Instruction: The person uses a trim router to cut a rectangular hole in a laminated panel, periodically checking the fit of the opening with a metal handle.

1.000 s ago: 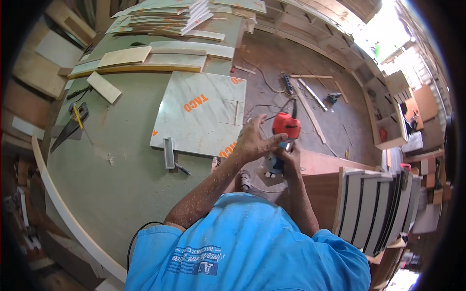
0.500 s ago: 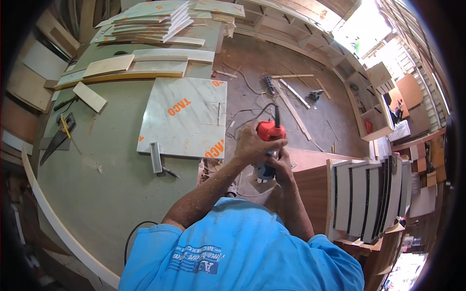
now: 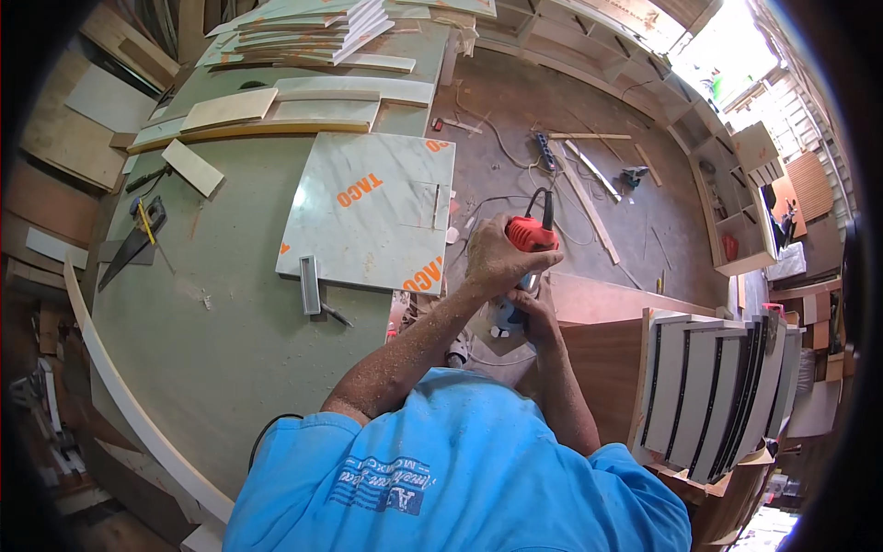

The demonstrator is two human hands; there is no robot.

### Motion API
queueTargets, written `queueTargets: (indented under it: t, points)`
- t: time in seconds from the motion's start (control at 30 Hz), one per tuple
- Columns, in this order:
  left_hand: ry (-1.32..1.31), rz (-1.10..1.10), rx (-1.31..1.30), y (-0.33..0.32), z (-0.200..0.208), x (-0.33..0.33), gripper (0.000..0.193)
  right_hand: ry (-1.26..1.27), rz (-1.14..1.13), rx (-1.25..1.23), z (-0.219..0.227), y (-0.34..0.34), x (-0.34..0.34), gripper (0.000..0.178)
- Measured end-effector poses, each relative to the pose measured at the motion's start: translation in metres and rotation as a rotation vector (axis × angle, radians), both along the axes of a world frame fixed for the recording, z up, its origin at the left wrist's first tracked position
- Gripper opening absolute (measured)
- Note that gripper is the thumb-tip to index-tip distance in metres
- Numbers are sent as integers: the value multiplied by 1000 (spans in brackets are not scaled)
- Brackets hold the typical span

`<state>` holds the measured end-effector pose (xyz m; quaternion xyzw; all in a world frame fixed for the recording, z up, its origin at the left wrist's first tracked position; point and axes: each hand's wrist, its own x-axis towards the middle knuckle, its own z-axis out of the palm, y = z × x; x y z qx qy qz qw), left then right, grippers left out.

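A corded power tool [image 3: 532, 235], which looks like a trim router with a red top and a bluish lower body, is held in front of my chest. My left hand [image 3: 494, 259] wraps round its upper part, with the thumb across the red housing. Lower down, my right hand [image 3: 541, 311] grips the bluish body. Its black cord rises from the top. To the left, a white marble-patterned panel [image 3: 368, 207] with orange lettering lies on the green worktable [image 3: 248, 340] and has a narrow slot near its right edge. Sawdust speckles my forearms.
On the table lie a grey rectangular frame-like piece [image 3: 310, 285], a pen-like tool [image 3: 337, 316], a handsaw [image 3: 138, 241] and stacked boards [image 3: 313, 41]. Drawer-like white panels [image 3: 704, 391] stand at right. Wood strips [image 3: 589, 202] and a power strip [image 3: 545, 152] lie on the floor.
The view has shifted, so the table and floor things sit farther right in the picture. Both hands keep their grip on the power tool, which is tilted slightly more.
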<state>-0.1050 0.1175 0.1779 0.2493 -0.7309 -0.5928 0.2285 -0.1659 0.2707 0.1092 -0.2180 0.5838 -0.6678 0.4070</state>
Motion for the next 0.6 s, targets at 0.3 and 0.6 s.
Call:
queueTargets:
  t: [0.3, 0.6]
  points:
    - [52, -156, -69, -63, -13, 0, 79, 82, -48, 65, -7, -18, 5, 45]
    - [5, -214, 139, -80, -8, 3, 26, 142, 64, 116, -9, -15, 0, 50]
